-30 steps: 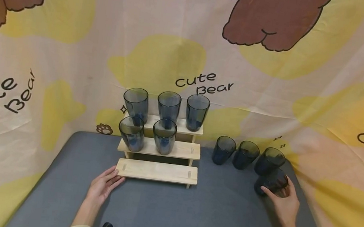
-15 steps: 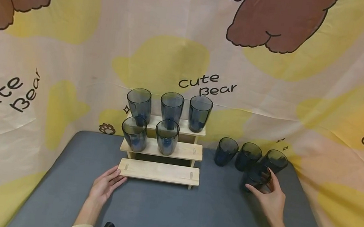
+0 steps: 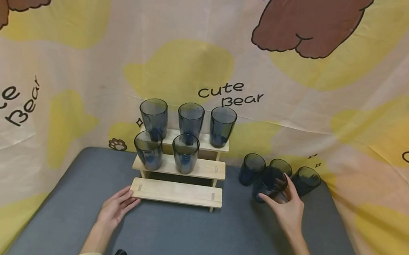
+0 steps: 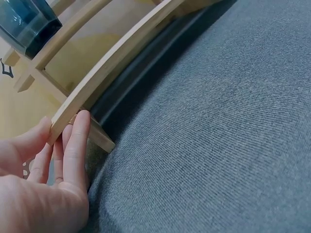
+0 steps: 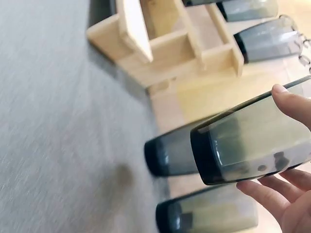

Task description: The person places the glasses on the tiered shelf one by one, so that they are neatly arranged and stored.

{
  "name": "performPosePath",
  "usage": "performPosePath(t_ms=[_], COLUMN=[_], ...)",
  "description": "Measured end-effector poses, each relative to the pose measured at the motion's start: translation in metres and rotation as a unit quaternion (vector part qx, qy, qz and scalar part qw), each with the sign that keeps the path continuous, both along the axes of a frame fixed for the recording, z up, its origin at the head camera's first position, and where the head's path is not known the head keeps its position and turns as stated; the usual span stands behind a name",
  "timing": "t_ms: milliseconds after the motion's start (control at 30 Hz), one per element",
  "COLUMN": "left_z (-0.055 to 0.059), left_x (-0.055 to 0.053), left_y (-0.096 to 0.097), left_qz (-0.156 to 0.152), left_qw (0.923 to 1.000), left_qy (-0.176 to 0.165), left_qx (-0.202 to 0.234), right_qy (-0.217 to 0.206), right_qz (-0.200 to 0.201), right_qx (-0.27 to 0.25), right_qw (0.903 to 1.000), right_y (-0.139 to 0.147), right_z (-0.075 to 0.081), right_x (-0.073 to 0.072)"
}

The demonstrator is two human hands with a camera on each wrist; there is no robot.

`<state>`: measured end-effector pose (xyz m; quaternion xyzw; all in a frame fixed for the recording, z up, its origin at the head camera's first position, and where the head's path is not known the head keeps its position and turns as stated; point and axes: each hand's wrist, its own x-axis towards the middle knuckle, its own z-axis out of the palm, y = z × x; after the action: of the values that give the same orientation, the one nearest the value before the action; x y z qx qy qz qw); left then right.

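Note:
My right hand (image 3: 287, 210) holds a dark blue-grey glass tumbler (image 3: 269, 184) by its side, thumb on one side and fingers on the other. In the right wrist view the tumbler (image 5: 252, 136) is off the table, in front of other tumblers. My left hand (image 3: 115, 209) pinches the left end of the lowest board of a three-step wooden rack (image 3: 178, 192). The left wrist view puts its thumb at the end of the board (image 4: 92, 82) and the fingers below. Three tumblers (image 3: 221, 127) stand on the top step. Two more (image 3: 185, 154) are on the middle step.
Right of the rack, on the grey cloth-covered table (image 3: 176, 242), stand three more tumblers, a left one (image 3: 251, 170), a partly hidden middle one (image 3: 281, 165) and a right one (image 3: 307, 181). A bear-print cloth (image 3: 173, 69) hangs behind.
My right hand has carried the tumbler leftward from the right end of the table row, to in front of the middle tumbler. My left hand has stayed at the rack.

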<state>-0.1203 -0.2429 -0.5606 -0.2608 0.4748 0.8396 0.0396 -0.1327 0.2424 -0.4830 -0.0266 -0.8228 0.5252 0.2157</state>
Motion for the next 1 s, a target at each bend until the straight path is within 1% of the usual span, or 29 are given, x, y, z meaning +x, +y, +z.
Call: performPosePath(t_ms=[33, 100, 167, 200, 267, 333, 400, 433, 500, 700, 767, 867, 1000], left_z=[0.000, 0.001, 0.001, 0.001, 0.001, 0.000, 0.000, -0.001, -0.001, -0.001, -0.001, -0.001, -0.001], left_x=[0.000, 0.001, 0.000, 0.000, 0.000, 0.000, 0.000, 0.000, 0.000, 0.000, 0.000, 0.001, 0.001], left_y=[0.000, 0.000, 0.000, 0.000, 0.000, 0.000, 0.000, 0.000, 0.000, -0.001, 0.000, 0.000, 0.001], left_qz=[0.000, 0.000, 0.001, 0.001, 0.000, 0.000, -0.001, 0.000, 0.000, -0.001, -0.002, -0.001, -0.005], left_qw=[1.0000, 1.0000, 1.0000, 1.0000, 1.0000, 1.0000, 1.0000, 1.0000, 1.0000, 1.0000, 1.0000, 1.0000, 0.9999], left_qy=[-0.001, -0.001, 0.000, 0.000, 0.001, 0.001, 0.002, 0.002, 0.002, 0.001, 0.001, 0.004, 0.008], left_qx=[0.001, 0.001, 0.001, 0.001, 0.000, -0.001, -0.001, 0.001, 0.004, 0.002, -0.002, -0.008, -0.013], right_qy=[0.003, 0.003, 0.011, 0.013, 0.015, 0.021, 0.020, 0.020, 0.021, 0.012, 0.012, 0.012, 0.009], right_qz=[0.004, 0.012, 0.021, 0.024, 0.031, 0.038, 0.044, 0.046, 0.053, 0.068, 0.079, 0.102, 0.118], right_qx=[-0.007, -0.016, -0.029, -0.030, -0.025, -0.021, -0.010, -0.008, -0.008, -0.006, -0.007, -0.038, -0.072], right_qw=[1.0000, 0.9998, 0.9993, 0.9992, 0.9991, 0.9988, 0.9988, 0.9987, 0.9984, 0.9976, 0.9968, 0.9940, 0.9904], right_y=[-0.003, -0.013, -0.019, -0.023, -0.033, -0.039, -0.048, -0.051, -0.055, -0.060, -0.063, -0.069, -0.079], right_z=[0.002, 0.016, 0.019, 0.025, 0.036, 0.039, 0.051, 0.052, 0.051, 0.034, 0.033, 0.033, 0.034], right_x=[-0.001, 0.001, -0.002, -0.001, -0.001, -0.003, -0.001, -0.002, -0.006, -0.026, -0.031, -0.037, -0.042])
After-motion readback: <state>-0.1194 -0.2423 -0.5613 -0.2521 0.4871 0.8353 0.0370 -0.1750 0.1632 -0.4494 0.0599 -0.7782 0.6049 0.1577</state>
